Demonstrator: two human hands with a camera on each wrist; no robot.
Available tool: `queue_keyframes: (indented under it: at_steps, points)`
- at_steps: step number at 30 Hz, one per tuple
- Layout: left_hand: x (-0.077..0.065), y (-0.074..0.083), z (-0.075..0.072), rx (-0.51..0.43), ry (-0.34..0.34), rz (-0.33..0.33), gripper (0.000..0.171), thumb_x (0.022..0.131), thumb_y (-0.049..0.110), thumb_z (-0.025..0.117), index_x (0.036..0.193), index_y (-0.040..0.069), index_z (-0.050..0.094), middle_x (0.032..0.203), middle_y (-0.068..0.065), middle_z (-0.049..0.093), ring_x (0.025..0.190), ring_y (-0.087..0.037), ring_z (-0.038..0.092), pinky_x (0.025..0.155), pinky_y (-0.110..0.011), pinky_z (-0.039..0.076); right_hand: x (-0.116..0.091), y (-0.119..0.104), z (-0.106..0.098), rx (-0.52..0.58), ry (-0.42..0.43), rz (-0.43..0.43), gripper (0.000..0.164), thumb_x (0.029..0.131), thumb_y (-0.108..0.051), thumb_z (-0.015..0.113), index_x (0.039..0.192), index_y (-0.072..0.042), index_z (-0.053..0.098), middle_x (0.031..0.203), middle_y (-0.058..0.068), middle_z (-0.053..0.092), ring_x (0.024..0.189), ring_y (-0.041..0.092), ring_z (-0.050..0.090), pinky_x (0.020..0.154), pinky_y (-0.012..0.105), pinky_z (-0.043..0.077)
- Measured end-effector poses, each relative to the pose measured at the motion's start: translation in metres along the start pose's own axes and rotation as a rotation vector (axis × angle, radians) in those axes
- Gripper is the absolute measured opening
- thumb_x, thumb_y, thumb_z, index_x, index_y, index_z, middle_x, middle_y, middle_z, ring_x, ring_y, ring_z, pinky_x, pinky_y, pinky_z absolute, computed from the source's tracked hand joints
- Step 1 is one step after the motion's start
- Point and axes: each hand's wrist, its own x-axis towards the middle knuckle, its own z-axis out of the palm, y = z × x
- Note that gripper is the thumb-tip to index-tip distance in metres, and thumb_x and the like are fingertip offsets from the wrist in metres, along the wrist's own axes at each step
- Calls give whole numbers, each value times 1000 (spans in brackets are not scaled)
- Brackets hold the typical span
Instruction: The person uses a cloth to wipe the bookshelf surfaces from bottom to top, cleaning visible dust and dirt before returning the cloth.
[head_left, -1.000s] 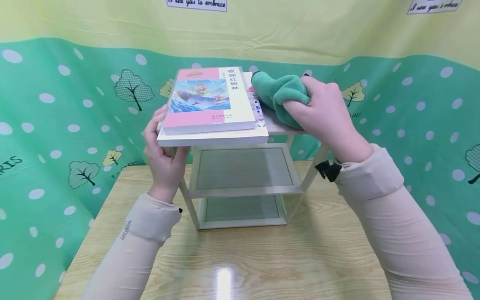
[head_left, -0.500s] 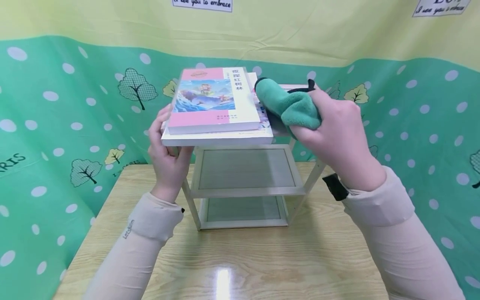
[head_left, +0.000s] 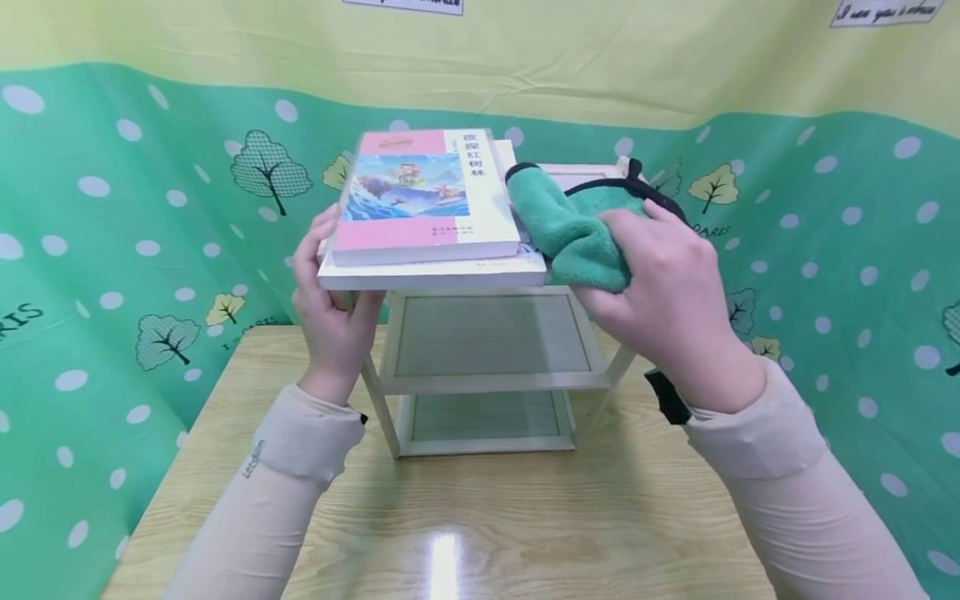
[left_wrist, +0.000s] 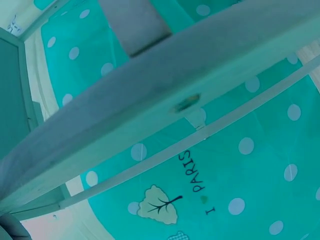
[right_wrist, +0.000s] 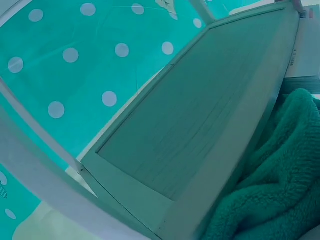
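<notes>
A pink-and-white book lies on a larger white book, at the left of the top of a white tiered shelf. My left hand grips the shelf's upper left corner beside the books. Its thumb passes under the lower book, and its fingertips are hidden. In my right hand is a bunched green cloth with black trim, against the books' right side on the shelf top. In the right wrist view the plush cloth lies beside the shelf's front rail, close to the book edges.
The shelf stands on a light wooden table. Below its top are a middle tier and a bottom tier. A green and yellow patterned curtain hangs behind and at both sides.
My right hand has moved a little to the right and nearer me with the cloth, whose black trim shows more. The left hand keeps its grip, and the books stay put.
</notes>
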Motion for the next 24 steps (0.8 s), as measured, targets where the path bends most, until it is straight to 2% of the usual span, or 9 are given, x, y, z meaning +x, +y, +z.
queue_keyframes:
  at_steps: [4,9,13,17,24]
  points:
    - [0,0,0,4,-1,-2,85,88,62,63,128,-10,42,139,-16,58,137,-25,49,110,-41,45,3,-2,1,-38,-47,28,16,84,-15,59,77,-2,52,58,8,40,58,23,38,55,34,31]
    - [0,0,0,14,-1,2,86,87,63,63,128,-10,42,140,-16,58,137,-25,49,110,-41,45,14,-3,3,-72,-125,90,23,86,-16,58,71,-6,43,57,4,33,54,25,36,49,32,26]
    - [0,0,0,23,-4,2,87,87,64,62,129,-9,42,141,-15,57,137,-24,49,111,-40,44,22,-3,1,-86,-222,175,22,87,-19,57,74,-7,44,56,3,33,49,27,37,47,32,26]
    - [0,-1,0,28,-4,-3,88,86,65,62,129,-9,42,142,-15,56,137,-23,49,112,-40,43,30,-2,-1,-95,-327,255,18,89,-20,56,79,-7,48,58,5,38,53,28,43,49,34,30]
    - [-1,-2,0,19,-5,-13,89,85,66,63,129,-9,41,143,-15,55,137,-23,49,113,-41,42,46,2,3,-129,-450,295,18,93,-23,49,89,-6,53,65,9,46,60,30,50,53,35,35]
